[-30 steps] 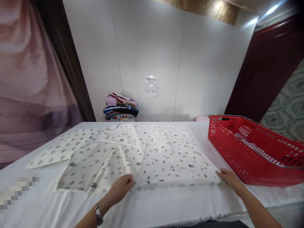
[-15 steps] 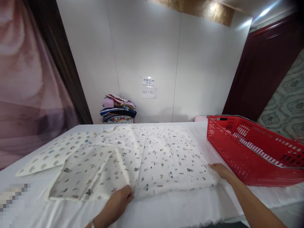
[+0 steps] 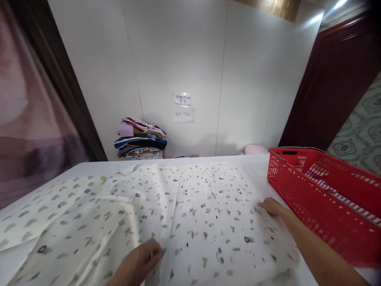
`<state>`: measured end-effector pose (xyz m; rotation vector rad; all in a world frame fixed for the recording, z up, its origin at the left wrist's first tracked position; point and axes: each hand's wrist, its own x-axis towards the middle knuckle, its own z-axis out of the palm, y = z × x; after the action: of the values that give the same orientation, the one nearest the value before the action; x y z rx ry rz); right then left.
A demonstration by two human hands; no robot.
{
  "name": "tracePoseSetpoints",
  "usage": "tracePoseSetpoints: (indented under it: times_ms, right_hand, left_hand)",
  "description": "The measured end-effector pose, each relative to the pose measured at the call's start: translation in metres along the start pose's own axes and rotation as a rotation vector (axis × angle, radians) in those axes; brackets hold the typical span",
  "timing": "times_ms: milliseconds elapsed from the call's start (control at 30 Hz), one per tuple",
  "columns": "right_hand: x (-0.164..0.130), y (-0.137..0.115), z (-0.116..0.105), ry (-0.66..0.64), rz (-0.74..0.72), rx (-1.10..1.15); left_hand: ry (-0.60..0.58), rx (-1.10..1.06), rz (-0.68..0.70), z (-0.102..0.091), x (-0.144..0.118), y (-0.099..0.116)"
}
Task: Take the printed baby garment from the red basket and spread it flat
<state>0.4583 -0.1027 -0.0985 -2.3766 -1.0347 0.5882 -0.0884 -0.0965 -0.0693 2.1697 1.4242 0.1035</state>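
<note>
A thin white cloth with small grey, red and green prints lies spread in front of me. A lengthwise crease runs down its middle, and its left part is rumpled. My left hand is over the cloth just left of this crease, fingers curled in on the fabric; its fingertips are partly hidden. At the right edge, my right hand pinches the same cloth between thumb and fingers, and small folds spread from the grip. Under the cloth's left side lies a cream fabric with grey cloud-like prints and a few coloured ones.
A red plastic basket stands on the right of the white-covered table, with striped fabric inside. Behind the table's far edge is a stack of folded clothes. A white wall panel with paper labels closes off the back.
My view has moved closer, so cloth and basket look larger. The cloth's near edge has dropped lower in view. Both hands now sit farther in from that edge.
</note>
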Motion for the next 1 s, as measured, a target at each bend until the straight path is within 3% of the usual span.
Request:
tracePoseSetpoints:
  times_ms: [100, 233, 400, 500, 633, 833, 900, 1000]
  right_hand:
    - [0.028, -0.022, 0.012, -0.02, -0.018, -0.113]
    - [0.068, -0.063, 0.031, 0.084, -0.1, -0.242]
    - [0.114, -0.1, 0.055, 0.137, -0.112, -0.289]
    - [0.134, -0.111, 0.063, 0.188, -0.127, -0.297]
    - [0.149, -0.117, 0.067, 0.263, -0.142, -0.299]
    - [0.16, -0.127, 0.065, 0.399, -0.258, -0.171]
    - [0.165, -0.134, 0.062, 0.432, -0.301, -0.061]
    - [0.175, -0.145, 0.059, 0.458, -0.283, -0.006]
  left_hand:
    - [0.091, 0.012, 0.024, -0.012, 0.052, -0.002]
    - [0.224, 0.042, 0.129, -0.026, 0.139, -0.004]
    - [0.324, 0.117, 0.055, -0.044, 0.252, 0.002]
    - [0.333, 0.213, -0.01, -0.049, 0.3, 0.006]
    - [0.291, 0.297, -0.061, -0.051, 0.337, 0.007]
    - [0.258, 0.405, -0.069, -0.064, 0.36, 0.009]
    - [0.3, 0.395, -0.053, -0.073, 0.362, 0.011]
    - [0.469, 0.312, -0.114, -0.083, 0.362, 0.015]
